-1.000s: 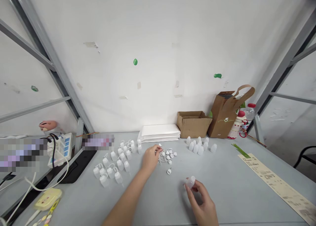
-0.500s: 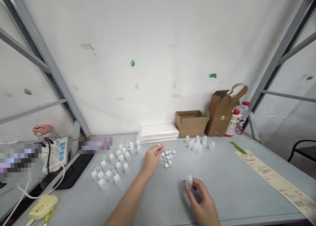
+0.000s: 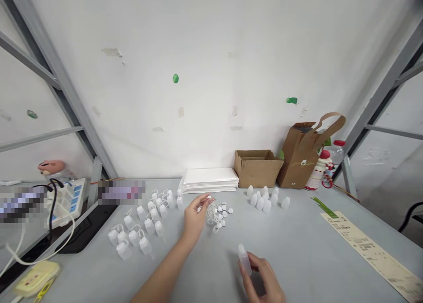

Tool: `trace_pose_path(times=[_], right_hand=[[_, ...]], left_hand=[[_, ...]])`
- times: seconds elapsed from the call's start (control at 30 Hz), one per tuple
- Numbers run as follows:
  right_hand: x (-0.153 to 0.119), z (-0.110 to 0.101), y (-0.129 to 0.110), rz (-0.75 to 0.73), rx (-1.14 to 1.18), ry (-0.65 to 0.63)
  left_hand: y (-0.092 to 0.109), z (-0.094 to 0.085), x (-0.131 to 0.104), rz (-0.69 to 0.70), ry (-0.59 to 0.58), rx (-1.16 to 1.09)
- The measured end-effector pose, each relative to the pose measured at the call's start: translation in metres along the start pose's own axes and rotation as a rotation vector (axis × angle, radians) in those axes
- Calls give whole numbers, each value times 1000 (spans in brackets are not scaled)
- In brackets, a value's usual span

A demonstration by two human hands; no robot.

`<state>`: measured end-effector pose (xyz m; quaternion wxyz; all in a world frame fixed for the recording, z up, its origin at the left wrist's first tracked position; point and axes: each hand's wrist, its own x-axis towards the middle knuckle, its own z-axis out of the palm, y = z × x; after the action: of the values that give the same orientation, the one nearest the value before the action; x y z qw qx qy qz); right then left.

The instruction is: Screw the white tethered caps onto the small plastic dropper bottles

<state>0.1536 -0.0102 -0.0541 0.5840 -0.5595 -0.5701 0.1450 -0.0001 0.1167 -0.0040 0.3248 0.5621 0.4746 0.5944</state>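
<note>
My right hand [image 3: 262, 278] grips a small translucent bottle [image 3: 245, 258] without a cap, low in the view, between thumb and fingers. My left hand [image 3: 195, 215] is at the left edge of a pile of white caps with loops [image 3: 220, 215]; its fingertips pinch a small white piece, probably a cap. Left of that hand stand several bottles with looped caps [image 3: 149, 226]. Beyond the right hand, near the cardboard box, is a group of uncapped bottles [image 3: 267, 205].
Against the wall are a stack of white boxes [image 3: 209, 179], an open cardboard box [image 3: 257, 170] and a brown paper bag [image 3: 297, 162]. A long paper strip [image 3: 370, 248] lies at right. A power strip [image 3: 74, 201] and cables are at left.
My left hand has drawn slightly back from the cap pile, with the loops there shifted. My right hand has moved a little left and nearer, its bottle now tilted. The view has shifted slightly.
</note>
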Motion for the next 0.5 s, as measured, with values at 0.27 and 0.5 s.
trace_pose_path(times=[0.27, 0.5], right_hand=[[-2, -1, 8, -60, -25, -92], [-4, -1, 9, -91, -19, -117]], left_hand=[[-1, -7, -5, 158, 35, 71], [-7, -11, 3, 154, 131, 150]])
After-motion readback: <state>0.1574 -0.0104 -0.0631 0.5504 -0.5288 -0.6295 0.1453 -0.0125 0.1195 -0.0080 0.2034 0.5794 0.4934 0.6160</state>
